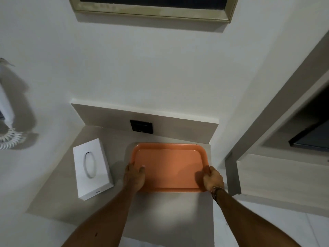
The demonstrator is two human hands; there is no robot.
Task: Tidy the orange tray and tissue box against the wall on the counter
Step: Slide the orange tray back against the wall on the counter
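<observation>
Both hands grip the orange tray (169, 166): the left hand (134, 177) and right hand (212, 179) close on its near corners. Its far edge seems near the wall. The tissue box (92, 168), left of the grip, remains untouched and skewed.

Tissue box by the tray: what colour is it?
White, seen in the head view: the tissue box.

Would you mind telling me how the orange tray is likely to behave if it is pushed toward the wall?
The orange tray looks stiff and flat, so it should slide without tipping. It is empty, probably light. The counter looks smooth, so it may skid easily.
</observation>
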